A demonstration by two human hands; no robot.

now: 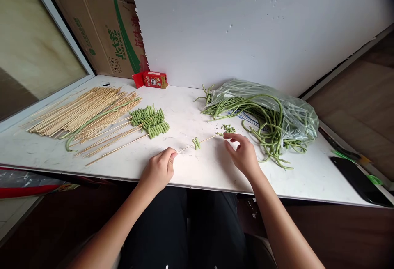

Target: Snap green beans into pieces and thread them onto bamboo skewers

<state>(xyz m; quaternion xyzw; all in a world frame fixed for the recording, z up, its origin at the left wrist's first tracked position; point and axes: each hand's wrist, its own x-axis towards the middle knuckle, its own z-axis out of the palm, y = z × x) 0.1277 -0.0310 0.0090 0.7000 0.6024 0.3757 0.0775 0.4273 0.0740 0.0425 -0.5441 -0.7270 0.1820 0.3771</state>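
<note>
My left hand (158,168) is closed in a pinch round the near end of a thin wooden skewer (207,140). Short green bean pieces (196,143) are threaded midway along it. At the skewer's far tip is my right hand (241,152), its fingers curled, with a bit of green bean (219,134) showing at the fingertips; the rest of what they hold is hidden. Just beyond lies a little heap of bean ends (229,128). Left of the hands rest several skewers filled with bean pieces (150,120).
Bare skewers (80,111) are heaped at the left, a long bean (92,119) across them. Long green beans (264,115) spill from a clear plastic bag (295,104) at the right. A red packet (155,80) stands by the wall, a phone (358,180) at the right edge.
</note>
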